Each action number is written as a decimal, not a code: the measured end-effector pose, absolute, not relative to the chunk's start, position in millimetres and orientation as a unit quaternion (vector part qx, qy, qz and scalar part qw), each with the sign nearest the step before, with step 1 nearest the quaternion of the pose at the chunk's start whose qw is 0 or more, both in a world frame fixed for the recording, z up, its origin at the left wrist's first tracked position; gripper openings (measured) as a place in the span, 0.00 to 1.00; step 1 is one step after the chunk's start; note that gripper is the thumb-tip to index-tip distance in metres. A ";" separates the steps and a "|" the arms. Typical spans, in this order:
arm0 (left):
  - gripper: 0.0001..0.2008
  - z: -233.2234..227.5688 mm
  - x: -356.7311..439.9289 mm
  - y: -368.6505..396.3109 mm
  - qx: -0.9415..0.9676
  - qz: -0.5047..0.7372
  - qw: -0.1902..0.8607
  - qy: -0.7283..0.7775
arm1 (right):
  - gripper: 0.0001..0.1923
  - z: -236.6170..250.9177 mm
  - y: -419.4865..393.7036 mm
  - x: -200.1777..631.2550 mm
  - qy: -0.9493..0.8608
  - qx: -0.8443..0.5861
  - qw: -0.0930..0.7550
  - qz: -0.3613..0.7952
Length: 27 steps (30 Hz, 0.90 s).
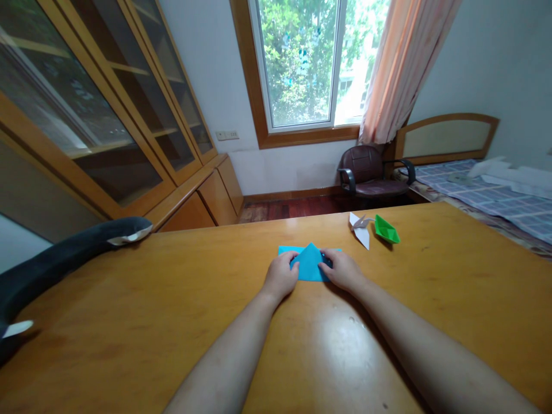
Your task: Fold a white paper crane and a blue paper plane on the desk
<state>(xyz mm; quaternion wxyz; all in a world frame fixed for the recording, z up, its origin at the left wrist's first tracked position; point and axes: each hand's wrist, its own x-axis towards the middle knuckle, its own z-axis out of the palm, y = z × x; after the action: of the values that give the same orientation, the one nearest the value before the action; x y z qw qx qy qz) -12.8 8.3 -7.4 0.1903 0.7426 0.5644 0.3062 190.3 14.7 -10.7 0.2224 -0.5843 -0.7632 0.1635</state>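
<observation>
- At mid-worktop, left hand and right hand pinch the folded blue paper at its two sides, fingers clamped on it.
- Paper looks light, thin, creasable; hold near the edges.
- Just right: white paper crane, green paper boat.
- Far left: plush shark.

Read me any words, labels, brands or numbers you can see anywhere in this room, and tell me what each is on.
None can be read: the blue paper under the left hand and right hand is blank, as are the green paper boat and the white paper crane.
</observation>
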 end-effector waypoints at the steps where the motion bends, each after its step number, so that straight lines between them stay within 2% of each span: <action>1: 0.13 -7.8 -12.9 8.7 0.744 0.302 0.182 0.567 | 0.18 -10.9 15.0 190.5 -0.763 -0.586 0.219 0.163; 6: 0.12 -9.7 -13.5 11.0 0.750 0.284 0.149 0.578 | 0.18 -9.1 15.5 190.1 -0.765 -0.587 0.203 0.170; 11: 0.16 -10.1 -11.9 9.8 0.752 0.258 0.142 0.590 | 0.19 -0.9 11.5 186.0 -0.772 -0.594 0.165 0.151; 16: 0.17 -9.6 -9.4 5.1 0.769 0.218 0.103 0.593 | 0.14 8.9 5.6 183.1 -0.801 -0.578 0.123 0.098; 27: 0.12 -5.6 -22.9 14.0 0.764 0.262 0.165 0.566 | 0.08 -1.3 7.8 188.9 -0.776 -0.580 0.199 0.148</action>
<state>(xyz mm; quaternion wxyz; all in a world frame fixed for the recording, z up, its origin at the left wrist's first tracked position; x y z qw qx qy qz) -22.9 14.0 -5.6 0.1654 0.7639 0.5660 0.2622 188.9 7.8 -1.3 0.1989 -0.5803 -0.7757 0.1480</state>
